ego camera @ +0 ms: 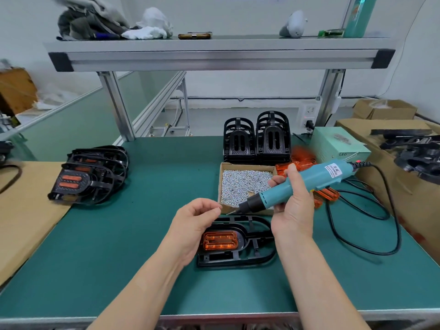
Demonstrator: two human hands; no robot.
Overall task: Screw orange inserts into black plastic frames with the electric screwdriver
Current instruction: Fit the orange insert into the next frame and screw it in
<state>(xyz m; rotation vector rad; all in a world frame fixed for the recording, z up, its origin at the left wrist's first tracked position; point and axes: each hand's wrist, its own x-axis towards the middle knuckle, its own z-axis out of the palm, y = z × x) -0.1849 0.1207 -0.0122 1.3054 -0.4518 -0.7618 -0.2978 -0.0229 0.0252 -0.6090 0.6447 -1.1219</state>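
Note:
A black plastic frame (254, 252) lies flat on the green mat near the front edge, with an orange insert (220, 240) seated in it. My right hand (292, 210) grips a teal electric screwdriver (307, 182), held tilted with its bit pointing left above the frame. My left hand (195, 222) hovers over the frame's left end, fingertips pinched together close to the bit; whether they hold a small screw I cannot tell. Loose orange inserts (302, 163) lie behind the screw box.
A cardboard box of small silver screws (242, 184) sits behind the frame. Stacked empty black frames (257, 139) stand at the back; finished frames (88, 175) pile at the left. The screwdriver's black cable (371, 225) loops on the right beside a pale green power box (338, 146).

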